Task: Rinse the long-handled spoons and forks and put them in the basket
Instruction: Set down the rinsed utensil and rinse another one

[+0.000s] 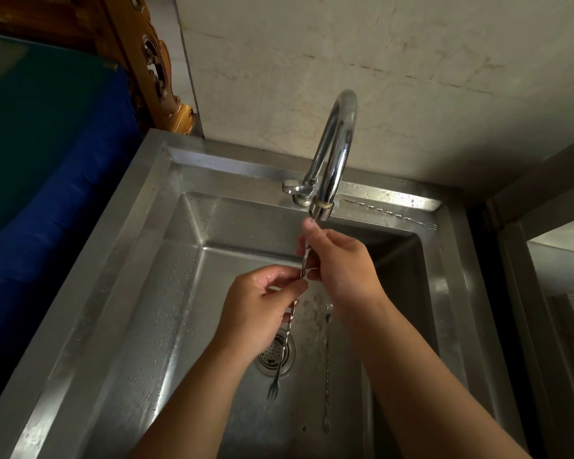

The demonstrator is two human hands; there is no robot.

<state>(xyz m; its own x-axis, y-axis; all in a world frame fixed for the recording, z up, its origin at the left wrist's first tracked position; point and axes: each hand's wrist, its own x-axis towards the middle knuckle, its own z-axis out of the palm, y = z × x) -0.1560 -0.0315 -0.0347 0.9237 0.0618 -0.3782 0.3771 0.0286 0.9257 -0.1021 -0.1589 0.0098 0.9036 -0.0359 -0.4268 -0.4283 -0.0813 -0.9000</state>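
Observation:
A long twisted-handle fork hangs steeply over the steel sink, its tines low near the drain and its upper end under the tap's spout. My left hand pinches its middle. My right hand grips its upper part just below the spout. A second long-handled fork lies on the sink floor to the right of the drain. A third twisted utensil rests on the sink's back ledge at the right. No basket is in view.
The curved chrome tap rises from the back ledge with its small lever at the left. The round drain strainer sits mid-floor. A blue-covered surface lies left of the sink, a steel unit right.

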